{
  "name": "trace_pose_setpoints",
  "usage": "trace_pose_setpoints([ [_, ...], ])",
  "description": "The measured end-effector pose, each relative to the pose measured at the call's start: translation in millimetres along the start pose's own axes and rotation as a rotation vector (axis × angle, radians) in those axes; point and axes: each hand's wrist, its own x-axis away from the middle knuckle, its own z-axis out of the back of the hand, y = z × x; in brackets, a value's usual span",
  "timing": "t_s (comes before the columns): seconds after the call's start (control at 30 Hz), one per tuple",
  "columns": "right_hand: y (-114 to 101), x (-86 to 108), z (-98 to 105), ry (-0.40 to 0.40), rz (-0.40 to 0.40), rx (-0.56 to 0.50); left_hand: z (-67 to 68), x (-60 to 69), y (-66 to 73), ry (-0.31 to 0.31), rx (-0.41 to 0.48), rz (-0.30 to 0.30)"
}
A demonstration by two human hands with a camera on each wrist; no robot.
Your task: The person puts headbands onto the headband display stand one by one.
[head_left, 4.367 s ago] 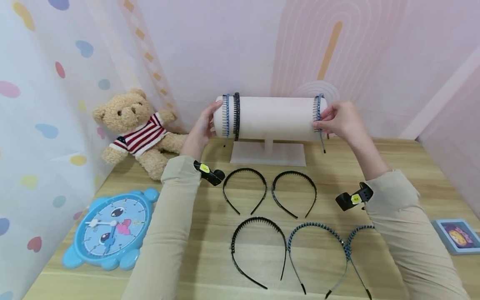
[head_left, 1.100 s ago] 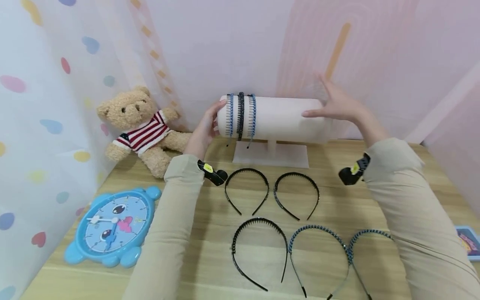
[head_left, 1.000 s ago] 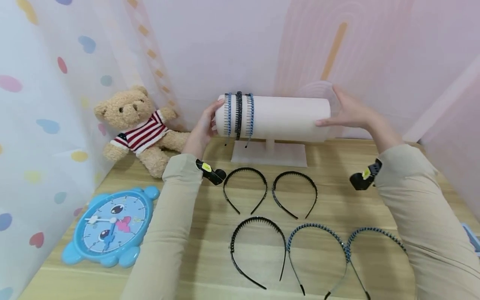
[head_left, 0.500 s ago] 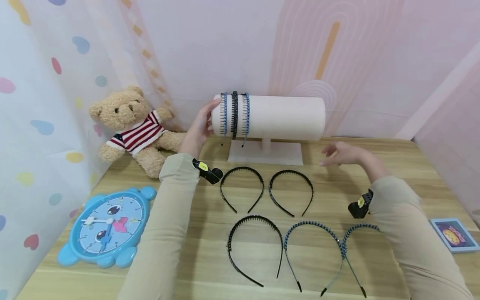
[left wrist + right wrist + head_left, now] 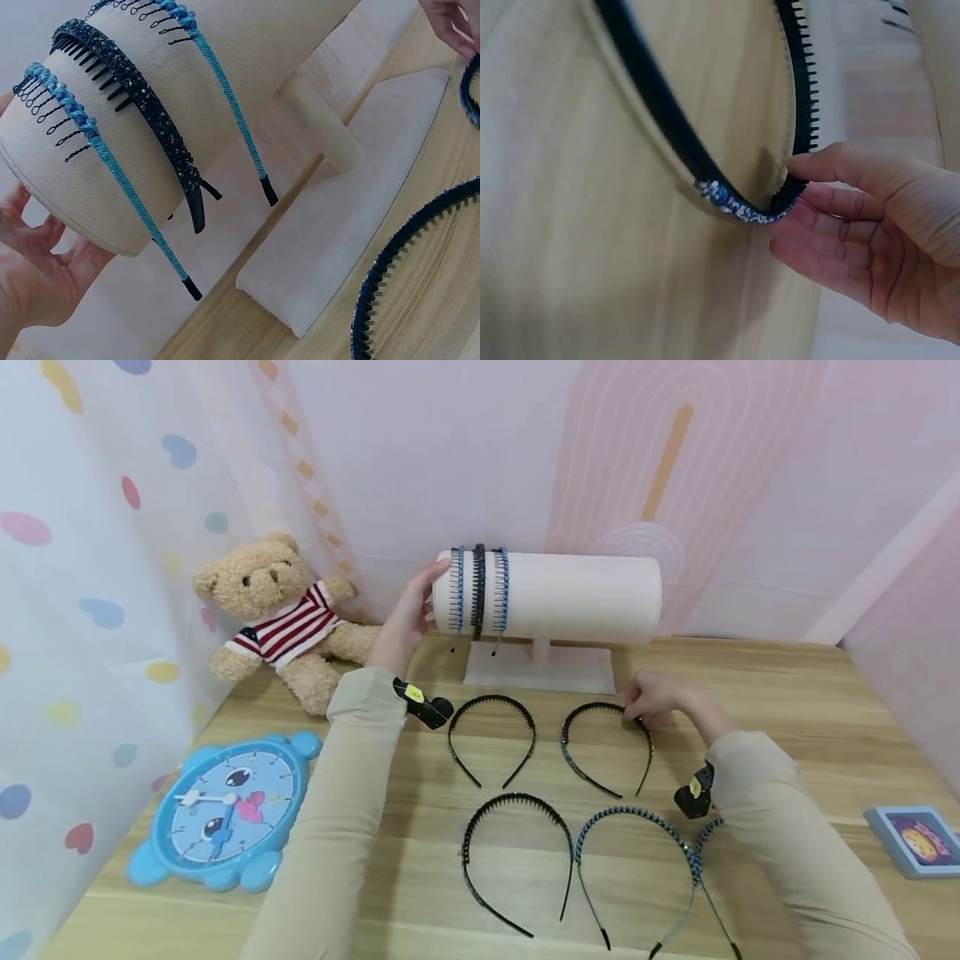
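A wood-grain tabletop (image 5: 780, 693) spreads beneath our right fingers (image 5: 821, 256), which pinch a black headband (image 5: 739, 211) by its arch; beyond them, our left fingers (image 5: 79, 266) grip the end of the display roll (image 5: 577, 597). We judge this the pick-up, needing a steady lift next.

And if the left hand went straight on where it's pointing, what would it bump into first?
Most likely the white roll; the left hand touches its left end. Depth is hard to judge, so it might slip behind instead.
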Motion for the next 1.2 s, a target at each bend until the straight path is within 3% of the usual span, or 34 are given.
trace_pose_setpoints([
  [0.1,11.9,11.1,11.3,0.013,-0.007,-0.060,0.0,-2.1,-0.5,-0.007,0.003,0.005],
  [0.4,58.1,58.5,48.0,0.082,-0.132,-0.320,0.6,-6.7,-1.8,0.020,0.014,0.016],
  [0.63,75.7,83.0,65.5,0.182,-0.134,-0.472,0.7,-5.7,-1.0,0.024,-0.011,0.011],
  [0.73,73.1,87.7,69.9,0.260,-0.099,-0.545,0.3,-5.3,-0.8,0.029,-0.011,0.013],
  [0.9,53.9,88.7,71.4,0.463,-0.025,-0.680,1.1,-6.7,-1.5,0.030,-0.012,0.011],
  [1.07,24.2,82.0,70.5,0.644,0.003,-0.646,1.7,-7.2,-1.9,0.027,-0.005,0.010],
  [1.2,2.9,76.9,71.2,0.713,0.020,-0.559,1.1,-7.1,-2.3,0.025,-0.011,0.013],
])
